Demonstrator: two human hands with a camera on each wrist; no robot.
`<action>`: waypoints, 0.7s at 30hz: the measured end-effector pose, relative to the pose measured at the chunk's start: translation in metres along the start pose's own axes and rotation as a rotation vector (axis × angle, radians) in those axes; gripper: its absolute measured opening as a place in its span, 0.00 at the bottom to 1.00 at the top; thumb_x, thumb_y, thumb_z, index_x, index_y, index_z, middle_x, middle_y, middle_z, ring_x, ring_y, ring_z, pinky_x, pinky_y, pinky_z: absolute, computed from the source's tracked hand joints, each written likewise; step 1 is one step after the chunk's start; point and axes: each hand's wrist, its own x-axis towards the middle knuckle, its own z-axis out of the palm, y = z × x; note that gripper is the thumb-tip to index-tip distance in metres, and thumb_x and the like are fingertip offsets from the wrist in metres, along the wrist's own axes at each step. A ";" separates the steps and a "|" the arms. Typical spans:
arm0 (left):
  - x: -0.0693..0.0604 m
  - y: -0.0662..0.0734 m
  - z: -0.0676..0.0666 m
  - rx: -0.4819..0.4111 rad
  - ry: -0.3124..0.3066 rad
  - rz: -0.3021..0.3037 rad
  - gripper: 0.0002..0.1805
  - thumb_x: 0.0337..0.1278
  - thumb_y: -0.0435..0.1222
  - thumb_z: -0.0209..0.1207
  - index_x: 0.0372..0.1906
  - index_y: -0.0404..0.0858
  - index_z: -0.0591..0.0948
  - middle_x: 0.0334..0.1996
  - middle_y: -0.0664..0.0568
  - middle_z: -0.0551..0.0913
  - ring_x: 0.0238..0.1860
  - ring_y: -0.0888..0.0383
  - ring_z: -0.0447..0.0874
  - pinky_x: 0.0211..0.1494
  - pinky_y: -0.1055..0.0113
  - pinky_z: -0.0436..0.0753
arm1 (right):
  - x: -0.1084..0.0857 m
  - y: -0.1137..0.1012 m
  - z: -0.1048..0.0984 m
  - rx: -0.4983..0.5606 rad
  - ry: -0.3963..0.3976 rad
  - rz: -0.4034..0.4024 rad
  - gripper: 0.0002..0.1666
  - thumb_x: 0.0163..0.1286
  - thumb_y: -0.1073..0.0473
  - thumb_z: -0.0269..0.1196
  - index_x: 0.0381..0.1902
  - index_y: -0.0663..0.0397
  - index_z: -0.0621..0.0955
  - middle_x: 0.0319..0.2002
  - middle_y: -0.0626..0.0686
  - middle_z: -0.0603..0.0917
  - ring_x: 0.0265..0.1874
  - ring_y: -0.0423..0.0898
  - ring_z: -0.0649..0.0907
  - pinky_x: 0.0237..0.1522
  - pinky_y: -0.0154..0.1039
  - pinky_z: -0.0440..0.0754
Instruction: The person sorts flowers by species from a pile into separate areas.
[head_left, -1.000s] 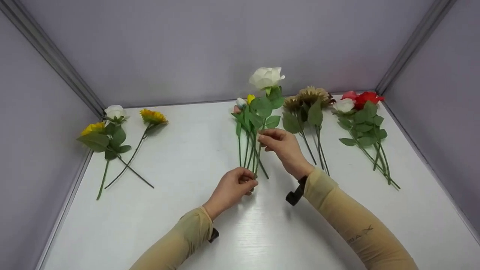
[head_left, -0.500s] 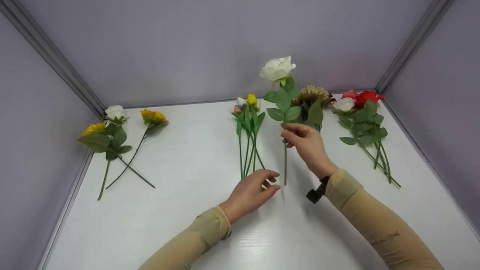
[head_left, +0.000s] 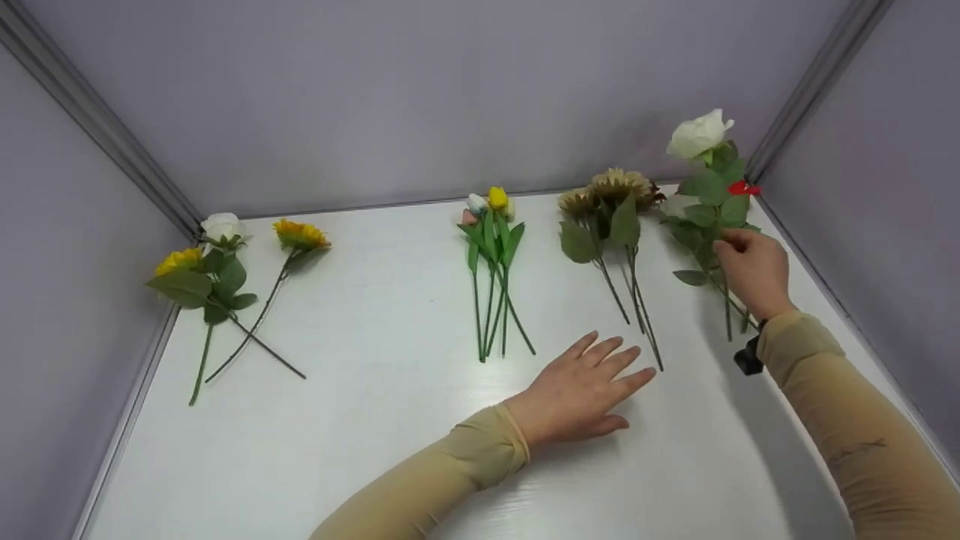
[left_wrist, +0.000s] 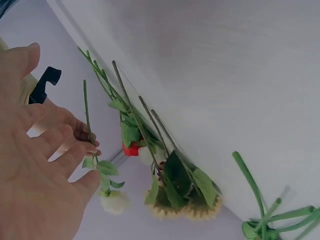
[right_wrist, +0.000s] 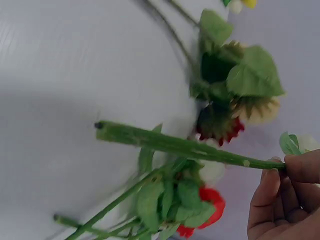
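My right hand (head_left: 754, 271) pinches the green stem (right_wrist: 175, 147) of a white rose (head_left: 701, 135), held upright above the rose pile at the right. In the head view that rose covers much of the pile; a red rose (head_left: 744, 188) shows behind it, and more clearly in the right wrist view as red petals (right_wrist: 212, 207). My left hand (head_left: 581, 390) hovers palm down with fingers spread, holding nothing, near the stem ends of the beige sunflower-like flowers (head_left: 619, 184). In the left wrist view its fingers (left_wrist: 60, 140) stretch across the left side.
Small tulips (head_left: 491, 217) in pink, white and yellow lie mid-table. At the far left are yellow sunflowers (head_left: 300, 235) and another white rose (head_left: 223, 226) with crossing stems. Grey panels (head_left: 450, 90) enclose the white table (head_left: 360, 420) at the back and sides.
My right hand has carried the white rose from the tulips to over the right-hand pile. My left hand has let go of its stem, moved right and spread its fingers.
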 end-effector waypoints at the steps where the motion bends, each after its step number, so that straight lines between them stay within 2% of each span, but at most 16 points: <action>1: 0.004 0.002 0.000 0.010 -0.006 0.003 0.42 0.70 0.65 0.51 0.82 0.56 0.56 0.80 0.53 0.58 0.80 0.51 0.50 0.81 0.53 0.50 | 0.003 0.006 -0.002 -0.030 0.003 -0.001 0.26 0.80 0.53 0.54 0.65 0.67 0.78 0.57 0.67 0.81 0.49 0.55 0.80 0.43 0.42 0.76; 5: 0.017 0.011 0.001 0.023 -0.008 0.017 0.42 0.70 0.67 0.48 0.82 0.56 0.56 0.79 0.53 0.59 0.80 0.51 0.50 0.81 0.52 0.50 | 0.013 0.025 -0.003 -0.099 0.028 -0.012 0.23 0.80 0.60 0.53 0.62 0.73 0.79 0.56 0.72 0.81 0.51 0.63 0.81 0.48 0.54 0.78; 9: 0.021 0.018 0.004 -0.001 -0.009 0.033 0.42 0.70 0.67 0.48 0.82 0.56 0.57 0.79 0.54 0.60 0.80 0.52 0.50 0.80 0.52 0.51 | 0.020 0.037 0.005 -0.127 0.049 -0.029 0.20 0.79 0.63 0.54 0.56 0.75 0.81 0.52 0.73 0.82 0.51 0.67 0.81 0.51 0.60 0.78; 15: 0.017 0.020 0.009 -0.030 -0.034 0.021 0.42 0.69 0.68 0.48 0.82 0.57 0.57 0.79 0.56 0.59 0.80 0.54 0.50 0.80 0.53 0.51 | 0.023 0.052 0.016 -0.166 0.042 -0.014 0.18 0.76 0.65 0.54 0.53 0.76 0.83 0.51 0.73 0.83 0.51 0.70 0.81 0.52 0.63 0.78; 21: 0.012 0.016 0.011 -0.054 -0.032 0.018 0.42 0.69 0.67 0.49 0.81 0.57 0.58 0.78 0.55 0.61 0.79 0.54 0.52 0.80 0.54 0.53 | 0.024 0.061 0.024 -0.209 0.038 -0.010 0.18 0.74 0.65 0.54 0.48 0.75 0.85 0.46 0.72 0.85 0.44 0.67 0.82 0.46 0.60 0.78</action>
